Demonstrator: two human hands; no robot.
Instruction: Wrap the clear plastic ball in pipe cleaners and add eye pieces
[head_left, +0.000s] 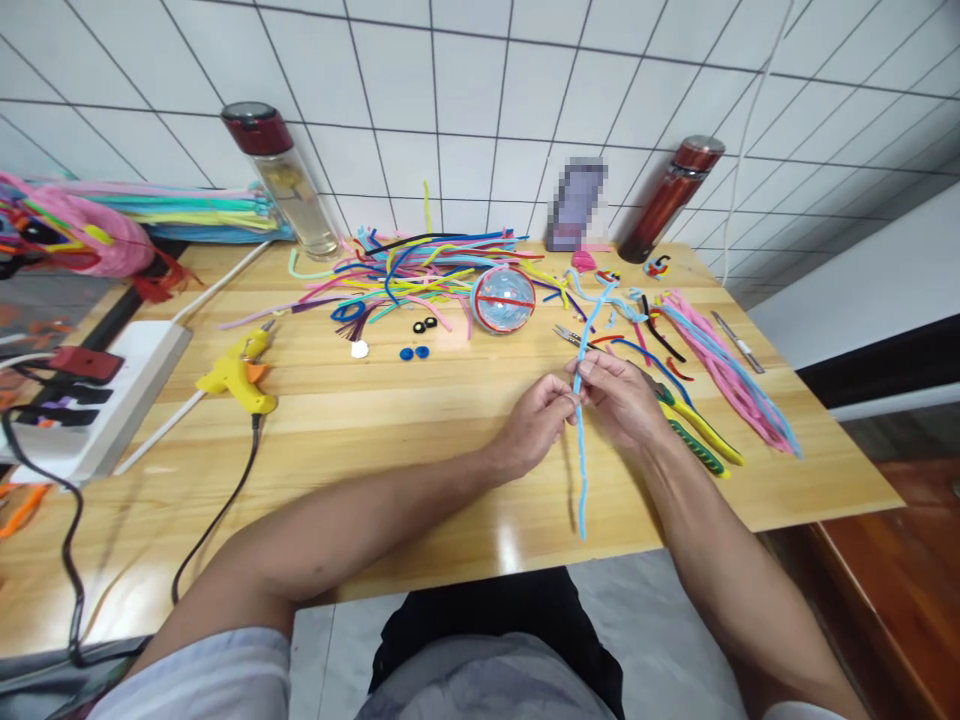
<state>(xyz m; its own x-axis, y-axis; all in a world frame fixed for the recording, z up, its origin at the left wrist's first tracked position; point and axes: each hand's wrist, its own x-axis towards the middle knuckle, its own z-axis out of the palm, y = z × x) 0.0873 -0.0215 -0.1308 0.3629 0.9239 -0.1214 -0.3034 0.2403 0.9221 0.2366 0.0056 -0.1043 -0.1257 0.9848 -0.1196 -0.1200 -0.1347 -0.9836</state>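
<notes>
A light blue pipe cleaner [581, 470] runs upright over the wooden table [360, 440], from near the front edge up toward the back. My left hand [536, 420] pinches it from the left at about mid-length. My right hand [619, 395] grips the same spot from the right, fingers curled around it. The two hands touch each other at the stem. Yellow-and-green pliers [697, 430] lie just right of my right hand, partly under it.
A heap of coloured pipe cleaners [420, 270], a clear ball [502, 298], small blue and black rings [416, 340] lie behind. A yellow glue gun [236, 375] and a power strip [97, 400] sit left. Two bottles [289, 185] [671, 200] stand at the wall. Pink stems [727, 370] lie right.
</notes>
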